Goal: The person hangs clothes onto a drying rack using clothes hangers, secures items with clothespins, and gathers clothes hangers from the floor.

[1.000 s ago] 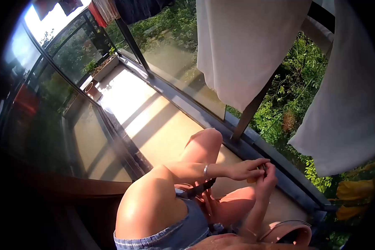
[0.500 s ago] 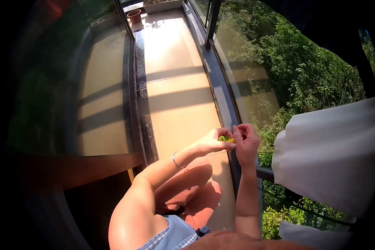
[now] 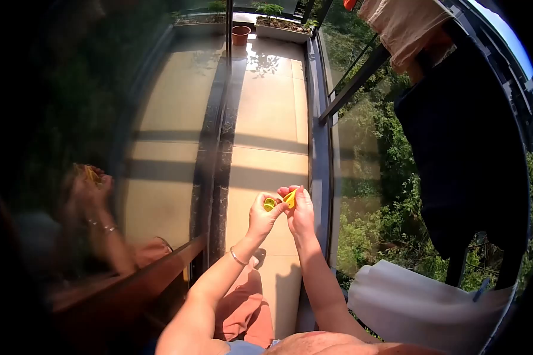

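My left hand (image 3: 260, 219) is closed, with a yellow clothes peg (image 3: 269, 205) showing at its fingers. My right hand (image 3: 302, 216) is closed on another yellow clothes peg (image 3: 291, 199). The two hands are close together, fingertips nearly meeting, over the tiled balcony floor (image 3: 266, 160). A bracelet (image 3: 238, 256) circles my left wrist. The fingers partly cover both pegs, so their full shape is hidden.
Laundry hangs at the right: a dark garment (image 3: 462, 142), a white cloth (image 3: 420, 302) and a beige cloth (image 3: 400, 26). At left, a glass door (image 3: 166, 106) reflects my arms. A plant pot (image 3: 240, 35) and planter box (image 3: 281, 31) stand at the far end.
The camera view has turned and risen, bringing the dark garment and planters into sight. My hands have shifted left in view, and more of the yellow pegs shows between them.
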`<state>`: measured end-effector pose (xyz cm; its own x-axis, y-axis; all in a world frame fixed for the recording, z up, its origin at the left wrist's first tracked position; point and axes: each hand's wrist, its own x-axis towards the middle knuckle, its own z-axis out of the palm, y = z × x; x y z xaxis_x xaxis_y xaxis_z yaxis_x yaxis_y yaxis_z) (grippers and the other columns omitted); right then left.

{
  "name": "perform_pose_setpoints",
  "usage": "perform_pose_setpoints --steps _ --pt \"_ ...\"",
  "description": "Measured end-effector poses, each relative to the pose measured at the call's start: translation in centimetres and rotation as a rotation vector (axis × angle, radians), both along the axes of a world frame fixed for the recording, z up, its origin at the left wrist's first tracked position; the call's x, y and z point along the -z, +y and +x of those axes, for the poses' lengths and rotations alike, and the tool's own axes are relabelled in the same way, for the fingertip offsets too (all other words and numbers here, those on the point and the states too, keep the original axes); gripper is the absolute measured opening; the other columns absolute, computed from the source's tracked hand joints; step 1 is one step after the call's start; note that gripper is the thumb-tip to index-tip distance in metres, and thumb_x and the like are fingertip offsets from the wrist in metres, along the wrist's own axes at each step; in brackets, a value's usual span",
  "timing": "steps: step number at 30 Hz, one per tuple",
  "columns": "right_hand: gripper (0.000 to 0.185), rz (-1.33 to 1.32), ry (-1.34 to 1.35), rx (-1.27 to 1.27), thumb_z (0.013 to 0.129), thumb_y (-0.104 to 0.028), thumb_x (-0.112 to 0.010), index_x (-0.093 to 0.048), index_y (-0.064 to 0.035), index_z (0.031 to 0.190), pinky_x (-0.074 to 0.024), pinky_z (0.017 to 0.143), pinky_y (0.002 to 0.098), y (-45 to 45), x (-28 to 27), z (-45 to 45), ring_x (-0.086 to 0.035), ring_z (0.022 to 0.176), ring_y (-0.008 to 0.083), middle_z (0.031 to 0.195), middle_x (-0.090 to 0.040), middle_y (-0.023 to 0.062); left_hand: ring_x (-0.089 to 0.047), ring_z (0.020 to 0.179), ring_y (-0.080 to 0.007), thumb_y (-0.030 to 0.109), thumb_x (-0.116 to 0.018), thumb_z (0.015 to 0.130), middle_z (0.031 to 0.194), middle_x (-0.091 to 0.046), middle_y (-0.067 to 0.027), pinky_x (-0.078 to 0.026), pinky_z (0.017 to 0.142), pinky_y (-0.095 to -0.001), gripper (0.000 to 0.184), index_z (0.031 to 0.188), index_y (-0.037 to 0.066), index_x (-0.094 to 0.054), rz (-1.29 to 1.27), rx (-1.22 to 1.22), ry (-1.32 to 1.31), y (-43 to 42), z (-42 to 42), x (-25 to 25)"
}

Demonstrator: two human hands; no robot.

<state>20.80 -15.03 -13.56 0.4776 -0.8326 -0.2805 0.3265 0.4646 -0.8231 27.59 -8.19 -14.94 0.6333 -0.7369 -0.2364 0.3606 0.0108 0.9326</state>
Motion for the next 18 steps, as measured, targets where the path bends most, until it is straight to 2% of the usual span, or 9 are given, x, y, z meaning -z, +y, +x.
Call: perform_pose_setpoints --steps 1,3,5,6,10,11,15,17,18 --pt "0.031 0.120 -0.011 0.047 0.090 -0.033 -0.042 -0.048 -0.0035 0.095 -0.0464 0.066 0.0265 -0.2 -1.2 0.8 -0.055 0.076 0.0168 0.085 -0.055 0.0074 -0.049 0.067 -0.0074 0.020 -0.072 0.071 0.072 -0.052 -0.0002 -0.042 0.060 -0.0210 0.028 0.079 0.006 -0.049 -0.001 -0.007 0.003 0.3 1.0 -1.0" --pt "0.031 0.247 -0.012 0.093 0.090 -0.035 -0.041 -0.047 -0.0049 0.094 -0.0467 0.061 0.0265 -0.6 -2.8 2.1 -0.054 0.072 0.0165 0.080 -0.054 0.0065 -0.041 0.050 -0.0025 0.013 -0.067 0.075 0.060 -0.044 0.0051 -0.032 0.043 -0.0168 0.020 0.076 0.009 -0.047 0.134 -0.128 0.068 1.3 3.2 -2.7" --pt "0.031 0.337 0.007 0.069 0.091 -0.037 -0.038 -0.046 -0.0067 0.091 -0.0429 0.052 0.0246 -1.5 -2.8 2.8 -0.049 0.061 0.0146 0.072 -0.050 0.0045 -0.034 0.041 -0.0020 0.011 -0.062 0.077 0.052 -0.037 0.0067 -0.025 0.037 -0.0172 0.016 0.073 0.010 -0.046 0.120 -0.198 0.116 1.9 5.1 -5.0" --pt "0.032 0.389 0.052 0.098 0.091 -0.038 -0.038 -0.046 -0.0069 0.090 -0.0364 0.047 0.0220 -1.6 -4.3 3.9 -0.043 0.055 0.0120 0.068 -0.047 0.0030 -0.034 0.040 -0.0027 0.012 -0.060 0.079 0.050 -0.037 0.0056 -0.025 0.036 -0.0183 0.015 0.072 0.010 -0.046 0.127 -0.202 0.166 2.2 6.2 -6.4" --pt "0.025 0.440 0.080 0.060 0.089 -0.033 -0.044 -0.047 -0.0083 0.088 -0.0312 0.043 0.0208 -3.3 -5.7 6.0 -0.040 0.051 0.0105 0.064 -0.045 0.0017 -0.045 0.044 -0.0065 0.013 -0.053 0.083 0.061 -0.047 -0.0002 -0.037 0.038 -0.0185 0.009 0.079 0.007 -0.048 0.165 -0.390 0.249 2.0 9.1 -7.4" --pt "0.019 0.479 0.064 0.062 0.086 -0.027 -0.048 -0.046 -0.0082 0.088 -0.0314 0.042 0.0209 -4.0 -5.5 6.6 -0.041 0.050 0.0105 0.064 -0.046 0.0020 -0.046 0.045 -0.0075 0.015 -0.052 0.084 0.064 -0.047 -0.0007 -0.039 0.039 -0.0194 0.009 0.082 0.007 -0.048 0.168 -0.393 0.282 1.6 10.0 -8.4" --pt "0.012 0.539 0.027 0.106 0.078 -0.012 -0.054 -0.047 -0.0089 0.087 -0.0326 0.041 0.0214 -7.6 -6.3 9.6 -0.043 0.049 0.0106 0.067 -0.048 0.0030 -0.051 0.048 -0.0098 0.018 -0.051 0.086 0.065 -0.051 -0.0032 -0.042 0.043 -0.0199 0.014 0.088 0.005 -0.049 0.183 -0.412 0.300 -1.1 12.8 -11.1" --pt "0.014 0.529 0.046 0.136 0.077 -0.011 -0.055 -0.047 -0.0084 0.089 -0.0343 0.042 0.0216 -9.3 -7.3 11.5 -0.045 0.052 0.0109 0.069 -0.049 0.0039 -0.052 0.051 -0.0104 0.017 -0.050 0.087 0.068 -0.053 -0.0048 -0.043 0.045 -0.0200 0.013 0.092 0.005 -0.047 0.126 -0.445 0.298 -2.8 13.9 -12.5" --pt "0.015 0.520 0.023 0.148 0.077 -0.011 -0.055 -0.048 -0.0076 0.090 -0.0353 0.043 0.0217 -10.4 -7.9 12.4 -0.045 0.053 0.0110 0.070 -0.050 0.0041 -0.052 0.053 -0.0091 0.012 -0.048 0.087 0.075 -0.055 -0.0061 -0.043 0.047 -0.0189 0.015 0.098 0.003 -0.045 0.100 -0.433 0.190 -4.1 14.5 -14.1"
